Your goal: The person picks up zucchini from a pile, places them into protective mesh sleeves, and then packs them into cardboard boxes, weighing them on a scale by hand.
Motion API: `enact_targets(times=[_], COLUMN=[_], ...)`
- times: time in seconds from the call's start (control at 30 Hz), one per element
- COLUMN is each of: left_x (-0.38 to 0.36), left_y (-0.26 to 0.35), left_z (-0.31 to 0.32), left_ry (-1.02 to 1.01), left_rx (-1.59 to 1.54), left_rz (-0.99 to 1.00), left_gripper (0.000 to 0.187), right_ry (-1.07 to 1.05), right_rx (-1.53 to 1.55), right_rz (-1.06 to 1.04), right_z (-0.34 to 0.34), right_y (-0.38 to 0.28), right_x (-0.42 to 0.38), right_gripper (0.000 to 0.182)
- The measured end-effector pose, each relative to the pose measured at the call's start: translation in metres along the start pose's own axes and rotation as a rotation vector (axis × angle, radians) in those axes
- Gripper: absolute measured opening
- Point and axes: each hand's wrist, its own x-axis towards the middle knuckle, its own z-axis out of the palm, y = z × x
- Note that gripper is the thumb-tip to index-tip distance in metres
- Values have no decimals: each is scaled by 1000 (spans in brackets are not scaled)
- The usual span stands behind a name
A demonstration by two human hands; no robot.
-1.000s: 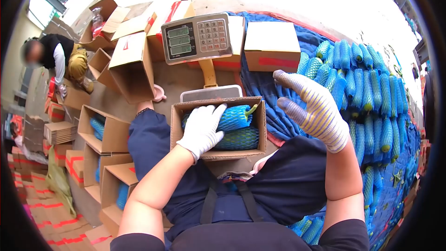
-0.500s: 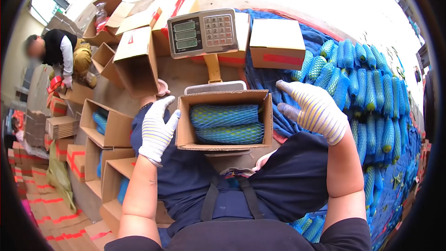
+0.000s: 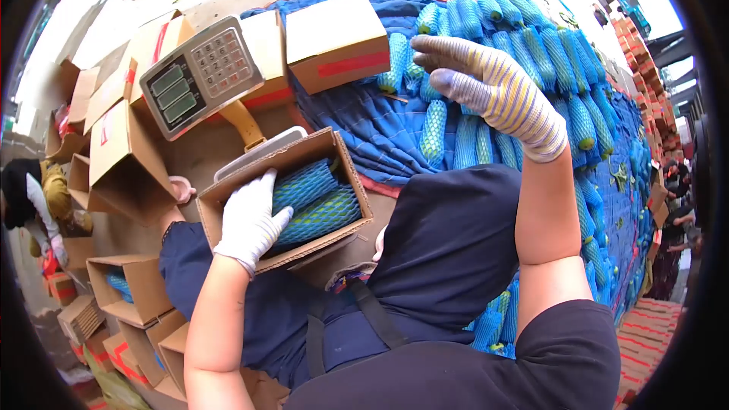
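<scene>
Since half a second ago your left hand (image 3: 247, 222) has come back onto the cardboard box (image 3: 351, 182), and your right hand (image 3: 486, 87) has lifted away from it toward the pile of net-sleeved produce (image 3: 566, 68) on the blue cloth (image 3: 357, 129). Left hand: white glove, fingers spread loosely over the box's near-left rim and onto the netted pieces in the box (image 3: 315, 201), pressing rather than gripping. Right hand: striped glove, fingers half curled and empty, hovering just above the nearest netted pieces, not yet touching any that you can see. Box sits on the scale platform (image 3: 258, 152), directly under your left palm; scale display (image 3: 201, 76) stands just beyond that hand. Keep the left hand light on the rim, since weight there would likely throw off the reading. Pick a single piece from the near edge of the pile, by the sleeve's middle, so neighbours don't roll. Lay it parallel to those already in. Closed carton (image 3: 334, 38) lies beyond, left of the right hand; another person (image 3: 26, 197) crouches far left among open boxes (image 3: 121, 288).
</scene>
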Motion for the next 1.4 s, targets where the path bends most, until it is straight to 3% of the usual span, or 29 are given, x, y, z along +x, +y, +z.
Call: enact_targets(times=[0.07, 0.13, 0.2, 0.27, 0.33, 0.37, 0.47, 0.53, 0.6, 0.7, 0.73, 0.83, 0.9, 0.97, 1.0, 1.1, 1.13, 1.2, 1.27, 1.33, 1.37, 1.4], left_x=[9, 18, 20, 20, 19, 21, 16, 6, -1, -13, -19, -23, -24, -29, -35, -55, -60, -77, -91, -110, -118, -124], left_y=[-4, 0, 5, 1, -9, -4, -10, -8, -33, -34, -29, -17, -7, -10, -9, 11, 13, 18, 3, 14, 17, 3], left_z=[23, 24, 19, 23, 31, 27, 30, 23, 19, -14, -29, -61, -76, -94, -99, -101, -101, -96, -102, -97, -95, -99], left_ry=[-25, -95, -111, -76, -19, -125, -217, -260, -238, -95, -80, 20, 188, 234, 275, 357, 305, 328, 356, 305, 374, 314], left_rx=[104, 178, 180, 117, -24, -236, -266, -374, -477, -727, -829, -1053, -1086, -1113, -1134, -1223, -1310, -1316, -1282, -1382, -1325, -1456], left_rz=[9, -36, -48, -19, 44, -25, -34, -34, -65, -61, -123, -108, -73, -63, -84, -112, -110, -93, -123, -147, -94, -105], left_gripper=[85, 87, 81, 76, 71, 68, 65, 73, 83, 77, 75, 73, 72, 68, 65, 62, 63, 72, 73, 74, 74, 74], right_ry=[287, 539, 663, 596, 456, 376, 232, 129, 60, 178, 171, 407, 370, 275, 194, 306, 301, 275, 353, 376, 423, 458], right_rx=[58, 4, -152, -483, -621, -638, -562, -357, -364, -297, -273, -465, -374, -324, -349, -492, -492, -255, -36, 790, 1043, 1293], right_rz=[-84, 30, 344, 482, 666, 739, 989, 1238, 1404, 1495, 1505, 1115, 1047, 1124, 1248, 1483, 1454, 1557, 1352, 1181, 1137, 1079], right_z=[-45, -81, -102, -105, -78, -60, -6, 23, 44, 80, 98, 161, 196, 229, 248, 277, 274, 256, 240, 190, 170, 146], right_y=[36, 84, 140, 213, 235, 244, 268, 251, 251, 237, 231, 223, 226, 234, 242, 262, 268, 279, 281, 262, 251, 235], right_x=[-19, -47, -87, -142, -195, -222, -327, -384, -457, -525, -532, -531, -512, -487, -473, -437, -436, -441, -466, -477, -482, -479], right_gripper=[48, 47, 45, 44, 47, 50, 52, 56, 58, 54, 54, 47, 51, 62, 77, 96, 96, 91, 79, 68, 64, 61])
